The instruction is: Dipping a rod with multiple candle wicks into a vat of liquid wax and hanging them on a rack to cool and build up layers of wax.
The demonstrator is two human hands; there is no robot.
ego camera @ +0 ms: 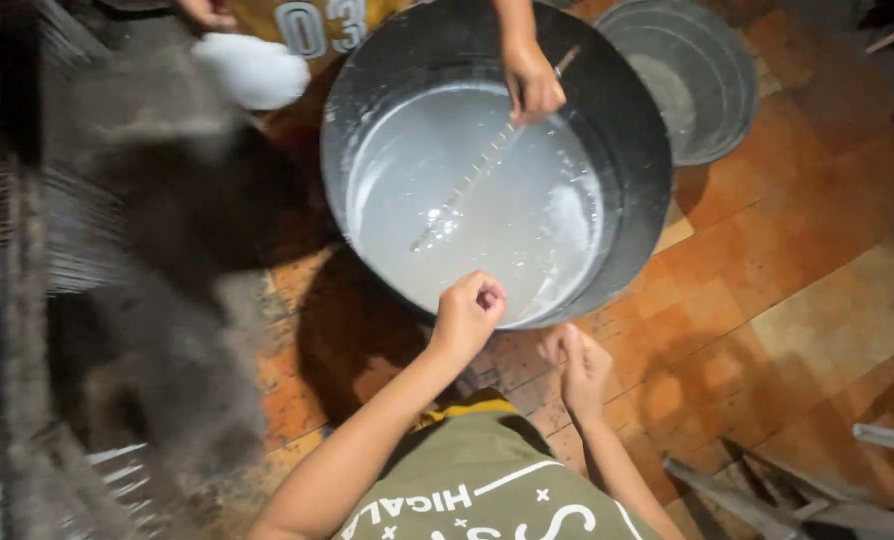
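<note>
Here, a large dark metal basin (627, 170) is seen in the upper middle of the frame, set on an orange tiled floor (787, 260) and partly filled with a milky white liquid (477, 210). The left hand (467, 312) is held at the near rim of the basin, its fingers curled into a loose fist; whether anything is pinched inside it cannot be told. The right hand (579, 368) is held lower, just outside the rim, fingers bent and close together, seemingly empty. At the far side, another person's hand (530, 82) is closed around a long thin stick (477, 172) that is slanted down into the liquid. The liquid appears already mixed to an even cloudiness, with thicker white residue left along the wall. A second, empty grey basin (702, 80) is seen at the upper right.
</note>
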